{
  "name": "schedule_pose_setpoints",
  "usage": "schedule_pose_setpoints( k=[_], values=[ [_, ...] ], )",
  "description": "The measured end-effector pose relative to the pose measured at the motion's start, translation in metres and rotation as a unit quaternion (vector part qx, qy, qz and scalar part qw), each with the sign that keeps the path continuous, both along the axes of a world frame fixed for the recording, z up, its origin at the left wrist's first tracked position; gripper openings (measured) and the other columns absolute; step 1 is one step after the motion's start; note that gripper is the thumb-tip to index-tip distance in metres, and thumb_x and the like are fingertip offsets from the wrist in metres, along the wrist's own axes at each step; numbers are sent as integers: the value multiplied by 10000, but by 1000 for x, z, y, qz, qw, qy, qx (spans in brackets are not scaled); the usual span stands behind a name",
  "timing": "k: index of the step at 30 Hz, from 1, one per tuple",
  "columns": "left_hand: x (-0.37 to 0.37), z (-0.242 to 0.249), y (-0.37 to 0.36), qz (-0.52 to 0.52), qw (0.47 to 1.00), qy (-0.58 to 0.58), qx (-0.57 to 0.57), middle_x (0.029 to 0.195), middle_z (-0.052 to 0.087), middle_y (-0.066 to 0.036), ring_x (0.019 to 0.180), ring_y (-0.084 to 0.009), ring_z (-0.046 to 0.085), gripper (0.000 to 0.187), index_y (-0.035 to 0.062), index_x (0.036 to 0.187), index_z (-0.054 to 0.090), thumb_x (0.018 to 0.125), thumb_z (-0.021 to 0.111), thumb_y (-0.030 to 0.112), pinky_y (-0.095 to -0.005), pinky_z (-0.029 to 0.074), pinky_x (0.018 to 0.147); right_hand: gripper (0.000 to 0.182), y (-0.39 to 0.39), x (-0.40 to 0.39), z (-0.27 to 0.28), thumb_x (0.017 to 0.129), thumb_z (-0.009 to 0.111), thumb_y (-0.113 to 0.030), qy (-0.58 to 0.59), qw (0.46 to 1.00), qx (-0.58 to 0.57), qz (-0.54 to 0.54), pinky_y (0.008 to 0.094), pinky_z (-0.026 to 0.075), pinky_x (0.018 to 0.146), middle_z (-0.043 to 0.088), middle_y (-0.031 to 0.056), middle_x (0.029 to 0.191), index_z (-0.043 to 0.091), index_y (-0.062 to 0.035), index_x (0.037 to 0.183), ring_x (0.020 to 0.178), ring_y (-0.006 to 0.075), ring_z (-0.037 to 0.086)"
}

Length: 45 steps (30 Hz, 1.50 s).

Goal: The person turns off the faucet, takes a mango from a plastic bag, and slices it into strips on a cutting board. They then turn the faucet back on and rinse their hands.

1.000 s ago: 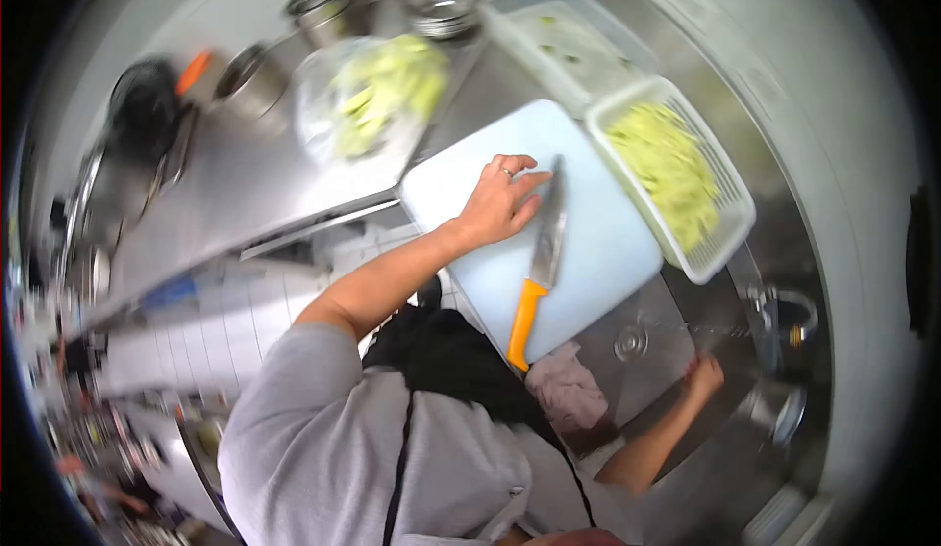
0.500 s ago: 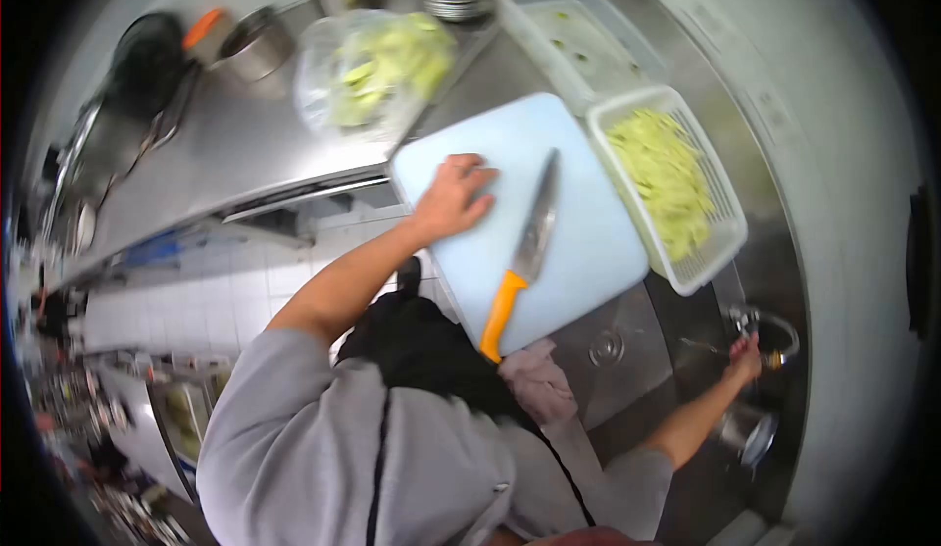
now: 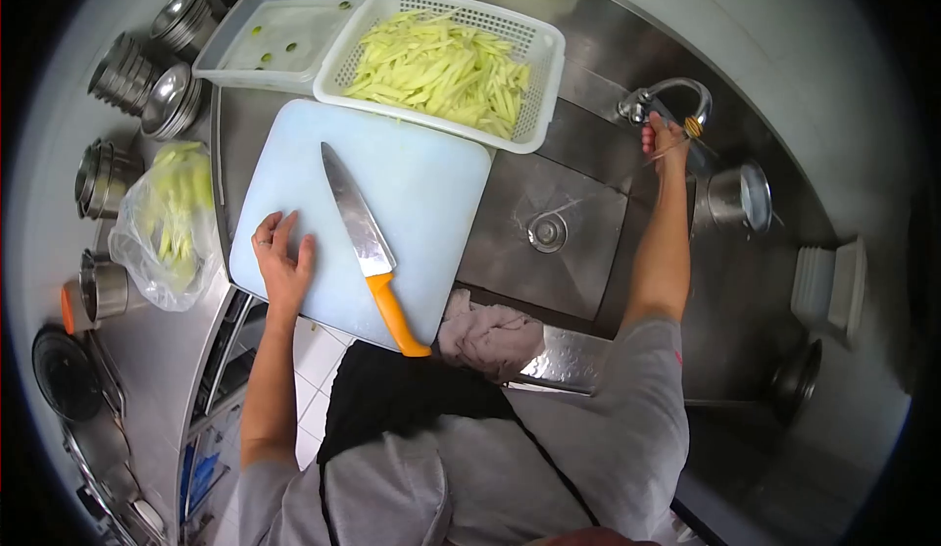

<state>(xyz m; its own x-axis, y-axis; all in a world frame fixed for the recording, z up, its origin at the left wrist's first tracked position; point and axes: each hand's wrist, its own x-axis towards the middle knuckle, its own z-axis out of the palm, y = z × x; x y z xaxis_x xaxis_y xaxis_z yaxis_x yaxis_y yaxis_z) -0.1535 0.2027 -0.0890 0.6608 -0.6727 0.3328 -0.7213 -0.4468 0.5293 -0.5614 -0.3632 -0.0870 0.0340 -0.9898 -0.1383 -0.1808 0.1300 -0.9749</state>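
Observation:
My left hand (image 3: pixel 283 265) rests on the left side of a pale blue cutting board (image 3: pixel 412 173), fingers apart, holding nothing. To its right on the board lies a kitchen knife (image 3: pixel 366 242) with a yellow-orange handle, its tip pointing away from me. My right hand (image 3: pixel 668 141) reaches to the faucet (image 3: pixel 701 95) above the sink, its fingers curled close to the faucet body; what they grip, if anything, is hidden. A thin streak of water runs beside this hand toward the sink (image 3: pixel 578 272).
Behind the board stands a white perforated basket (image 3: pixel 554 66) of pale green strips, beside a translucent tub (image 3: pixel 230 61). At left are a plastic bag of green pieces (image 3: pixel 176 223) and stacked metal bowls (image 3: pixel 172 100). A cloth (image 3: pixel 490 335) lies by the sink; a metal pot (image 3: pixel 726 198) stands right.
The view has turned toward the sink and faucet. My left hand remains on the board and my right hand at the faucet; the knife keeps its place on the board.

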Motion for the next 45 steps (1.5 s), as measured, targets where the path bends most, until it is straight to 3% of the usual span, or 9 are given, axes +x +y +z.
schedule_pose_setpoints(
  k=[6, 21, 24, 27, 30, 36, 39, 42, 45],
  values=[
    [2, -4, 3, -2, 1000, -3, -10, 1359, 561, -209, 1256, -370, 517, 419, 14, 1280, 704, 878, 747, 125, -463, 452, 1069, 273, 19, 6, 26, 950, 805, -267, 29, 999, 5, -19, 279, 440, 411, 657, 47, 640, 660, -51, 868, 464, 137, 592],
    [-2, 1, -1, -4, 1000, -2, -13, 1363, 560, -217, 1248, -370, 516, 414, 17, 1264, 708, 863, 749, 110, -455, 455, 1070, 304, -10, -1, -32, 1023, 701, -364, -107, 987, 93, -73, 301, 442, 389, 629, -1, 663, 666, -75, 934, 469, 117, 548],
    [-1, 1, 0, -2, 1000, -5, -7, 1362, 560, -216, 1248, -370, 517, 413, 17, 1266, 706, 865, 748, 111, -456, 457, 1066, 301, 27, 14, -6, 1009, 709, -325, 175, 969, -88, -150, 382, 532, 563, 680, 78, 785, 664, -32, 954, 613, 227, 639],
    [1, -3, 1, 3, 1000, -8, -6, 1360, 561, -214, 1254, -370, 516, 410, 18, 1265, 707, 866, 746, 109, -457, 455, 1069, 359, 40, 19, -29, 966, 712, -349, 392, 777, -419, -261, 533, 515, 830, 678, 200, 1023, 632, 0, 989, 928, 394, 645],
    [0, -5, 5, 2, 1000, 1, -7, 1359, 559, -210, 1261, -369, 515, 407, 19, 1263, 708, 868, 745, 107, -457, 452, 1075, 407, 32, 21, -41, 953, 697, -363, 347, 812, -422, -204, 569, 427, 979, 610, 226, 1205, 632, 7, 1109, 1144, 448, 555],
    [2, -5, 5, 5, 1000, -13, 12, 1356, 558, -202, 1262, -360, 521, 406, 20, 1265, 707, 868, 735, 105, -453, 450, 1082, 539, 16, 52, -29, 939, 702, -465, 423, 721, -535, -121, 527, 460, 953, 632, 175, 1178, 617, -5, 1206, 1083, 403, 582],
    [1, -4, 3, 11, 1000, -9, 16, 1343, 563, -198, 1271, -362, 512, 405, 28, 1261, 708, 862, 715, 96, -456, 435, 1095, 597, 2, 65, -37, 936, 690, -499, 479, 744, -434, -166, 539, 488, 918, 630, 172, 1139, 603, -13, 1273, 1085, 409, 589],
    [3, -6, 0, 6, 1000, -21, 19, 1338, 564, -200, 1269, -369, 505, 411, 33, 1265, 698, 858, 699, 90, -464, 427, 1088, 602, -8, 65, -46, 900, 740, -449, 481, 709, -483, -182, 543, 537, 784, 605, 182, 1090, 569, -16, 1282, 1010, 404, 627],
    [1, -3, 3, 0, 999, -31, 43, 1331, 566, -202, 1258, -375, 504, 418, 42, 1273, 678, 858, 686, 90, -472, 422, 1074, 657, -4, 64, -42, 920, 695, -528, 485, 769, -391, -146, 564, 498, 918, 627, 175, 1141, 582, -20, 1320, 1122, 414, 581]
  ],
)
